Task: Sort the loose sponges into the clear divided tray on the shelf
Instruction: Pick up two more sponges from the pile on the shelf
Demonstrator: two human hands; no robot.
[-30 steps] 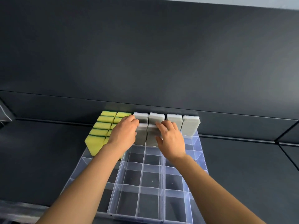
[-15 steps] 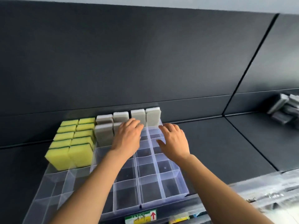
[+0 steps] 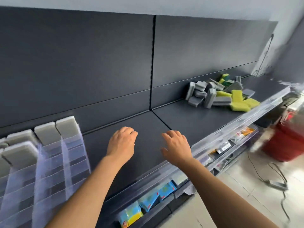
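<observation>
The clear divided tray [image 3: 49, 175] lies at the left edge of the dark shelf, with grey sponges [image 3: 47, 133] standing in its far cells. Far to the right on the same shelf lies a loose pile of grey and yellow sponges [image 3: 220, 96]. My left hand [image 3: 121, 142] hovers over bare shelf just right of the tray, fingers loosely curled and holding nothing. My right hand [image 3: 176, 148] hangs beside it nearer the shelf's front lip, fingers relaxed and empty. Both hands are well short of the pile.
A clear plastic lip [image 3: 213, 137] runs along the shelf's front edge. Below it, a lower shelf holds packaged goods [image 3: 148, 198]. A red bin [image 3: 286, 142] stands on the tiled floor at right, with a cable [image 3: 278, 176] trailing nearby.
My view swung right, so the tray slid to the left edge and the loose pile came into sight. Both hands left the tray and now hang over bare shelf.
</observation>
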